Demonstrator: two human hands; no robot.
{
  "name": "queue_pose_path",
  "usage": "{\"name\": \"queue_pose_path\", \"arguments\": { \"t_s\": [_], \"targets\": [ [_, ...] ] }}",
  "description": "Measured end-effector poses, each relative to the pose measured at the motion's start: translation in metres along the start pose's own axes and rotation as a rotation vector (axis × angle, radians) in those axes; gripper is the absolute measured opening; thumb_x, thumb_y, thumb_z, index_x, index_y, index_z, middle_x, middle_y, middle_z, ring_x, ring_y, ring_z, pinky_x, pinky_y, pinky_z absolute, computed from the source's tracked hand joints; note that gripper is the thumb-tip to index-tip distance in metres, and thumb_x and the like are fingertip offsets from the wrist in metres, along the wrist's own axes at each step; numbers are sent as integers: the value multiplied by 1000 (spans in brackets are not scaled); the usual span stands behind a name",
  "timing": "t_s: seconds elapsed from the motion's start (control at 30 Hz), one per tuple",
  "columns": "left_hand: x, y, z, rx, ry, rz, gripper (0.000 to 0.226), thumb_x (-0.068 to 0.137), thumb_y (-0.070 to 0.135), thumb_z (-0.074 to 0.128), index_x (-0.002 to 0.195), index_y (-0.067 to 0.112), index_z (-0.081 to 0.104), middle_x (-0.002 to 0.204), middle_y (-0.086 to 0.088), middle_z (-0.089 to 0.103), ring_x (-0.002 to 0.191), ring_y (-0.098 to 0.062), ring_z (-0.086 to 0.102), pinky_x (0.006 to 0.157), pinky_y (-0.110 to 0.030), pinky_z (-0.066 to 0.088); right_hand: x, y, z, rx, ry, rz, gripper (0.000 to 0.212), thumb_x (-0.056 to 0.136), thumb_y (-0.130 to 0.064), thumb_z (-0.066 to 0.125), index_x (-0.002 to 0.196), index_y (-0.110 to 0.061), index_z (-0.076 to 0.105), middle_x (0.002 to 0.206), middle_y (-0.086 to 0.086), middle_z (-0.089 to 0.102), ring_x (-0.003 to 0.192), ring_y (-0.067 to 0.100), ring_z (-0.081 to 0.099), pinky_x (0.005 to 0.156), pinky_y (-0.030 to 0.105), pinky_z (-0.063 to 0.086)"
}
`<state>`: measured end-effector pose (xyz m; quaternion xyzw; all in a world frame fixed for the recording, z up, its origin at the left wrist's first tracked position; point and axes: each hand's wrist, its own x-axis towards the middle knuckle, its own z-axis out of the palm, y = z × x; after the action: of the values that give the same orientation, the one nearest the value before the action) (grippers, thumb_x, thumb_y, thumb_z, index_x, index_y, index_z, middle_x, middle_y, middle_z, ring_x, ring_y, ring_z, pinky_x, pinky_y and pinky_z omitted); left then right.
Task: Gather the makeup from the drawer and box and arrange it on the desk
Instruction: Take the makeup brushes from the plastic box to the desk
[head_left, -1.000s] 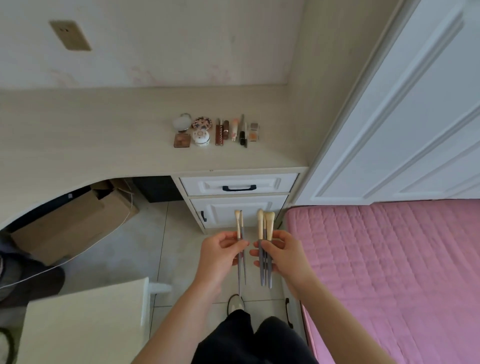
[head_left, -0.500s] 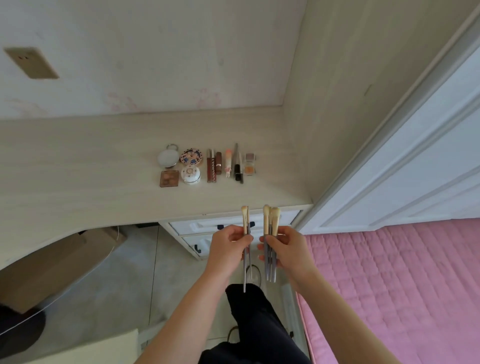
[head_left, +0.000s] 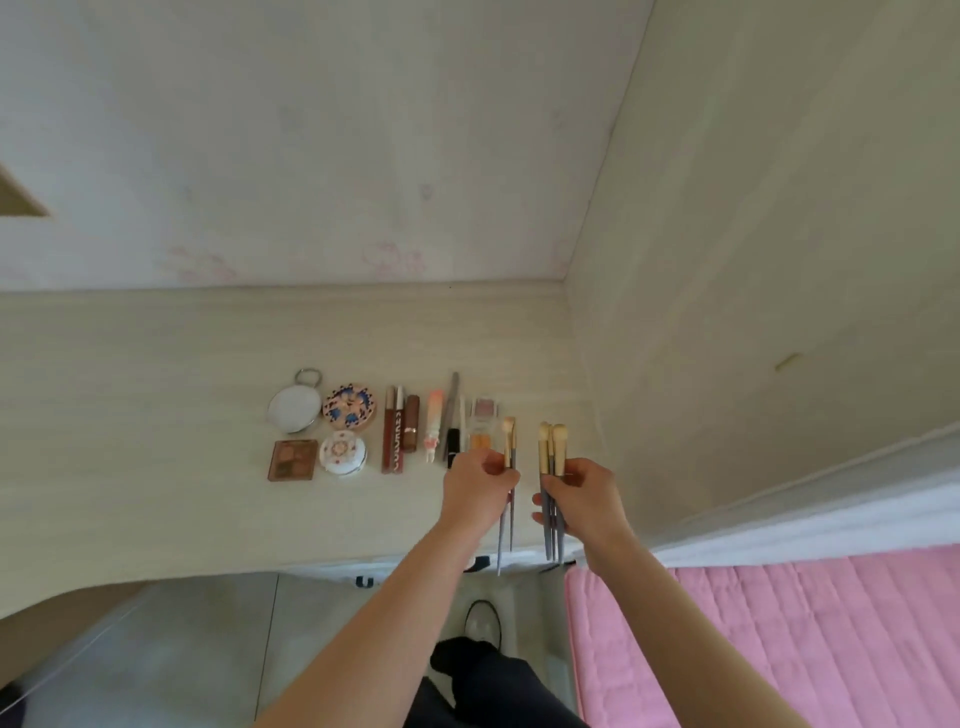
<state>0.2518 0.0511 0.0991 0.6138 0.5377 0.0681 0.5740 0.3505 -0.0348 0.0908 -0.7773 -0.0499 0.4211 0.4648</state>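
Placed: makeup row (head_left: 395, 431) of compacts, tubes and palettes, lined up on the surface (head_left: 156, 415); most of the job, by the look of it.
Outstanding: the brushes. Your left hand (head_left: 480, 486) pinches a brush pair (head_left: 509, 444); your right hand (head_left: 582, 499) grips a brush bunch (head_left: 558, 447). Both are over the row's right end.
Room: pale corner walls, pink bed (head_left: 779, 649) at right.

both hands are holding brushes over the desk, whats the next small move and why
Probably lower the left hand and lay its two brushes on the desk just right of the small palettes, handles toward the desk edge. The laid-out row ends there, bare desk lies up to the side wall, and the right hand holds its bunch of brushes to follow.
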Motion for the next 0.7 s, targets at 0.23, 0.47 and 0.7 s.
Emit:
{"name": "queue_pose_path", "arguments": {
  "t_s": [0.23,0.47,0.7],
  "targets": [
    [66,21,21,134,19,-42,29,83,7,59,57,16,50,57,-2,56,60,-20,60,59,-30,50,62,-12,8,-118,89,-17,8,87,-5,58,88,-11,62,75,11,68,69,25,69,67,42,60],
    [105,29,34,279,-11,-61,23,82,9,57,61,18,52,63,-3,62,63,-19,63,51,-23,42,103,-25,16,-377,147,-6,16,87,-16,64,101,-9,68,95,8,70,80,21,59,68,25,41],
    [125,34,44,321,-56,-115,18,87,8,50,71,16,52,75,-5,63,69,-20,61,56,-26,44,123,-34,18,-481,123,-46,11,88,-17,61,97,-12,66,88,0,65,76,15,55,58,21,36]
  ]
}}
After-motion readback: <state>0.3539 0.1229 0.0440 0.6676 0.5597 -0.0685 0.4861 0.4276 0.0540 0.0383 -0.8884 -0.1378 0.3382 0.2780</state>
